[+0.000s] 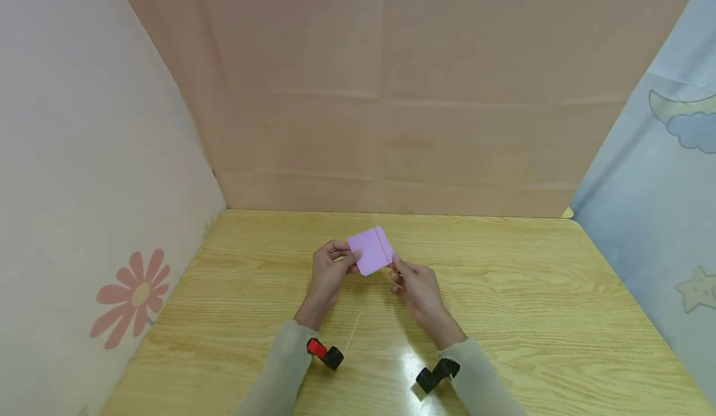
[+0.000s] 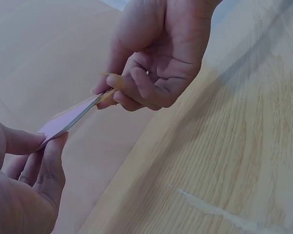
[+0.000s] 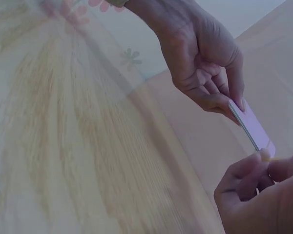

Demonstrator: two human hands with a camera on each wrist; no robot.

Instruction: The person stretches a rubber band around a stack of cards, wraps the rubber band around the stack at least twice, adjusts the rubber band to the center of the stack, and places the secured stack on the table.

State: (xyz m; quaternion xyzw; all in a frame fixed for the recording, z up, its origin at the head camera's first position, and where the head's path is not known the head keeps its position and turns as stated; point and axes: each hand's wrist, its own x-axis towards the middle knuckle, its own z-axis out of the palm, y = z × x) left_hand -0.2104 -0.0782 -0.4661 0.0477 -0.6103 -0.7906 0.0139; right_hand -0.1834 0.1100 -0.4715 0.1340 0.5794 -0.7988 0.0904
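Note:
A thin square stack of cards point(image 1: 367, 253) with a lilac top is held up over the table, tilted. My left hand point(image 1: 327, 274) pinches its left side, thumb on top and fingers beneath. A rubber band point(image 1: 383, 242) runs across the top near the right edge. At the stack's lower right corner my right hand point(image 1: 421, 288) pinches the band, fingertips right at the corner. Seen from the left wrist, an orange loop of the rubber band point(image 2: 115, 87) wraps about the right fingers. In the right wrist view the stack point(image 3: 251, 126) shows layered greenish edges.
The wood-grain table point(image 1: 531, 291) spreads under both hands. A beige cloth point(image 1: 386, 92) hangs along its back edge, with a flower-printed curtain point(image 1: 73, 186) at left and a blue printed curtain point(image 1: 660, 217) at right. Black cameras point(image 1: 334, 358) sit on the wrists.

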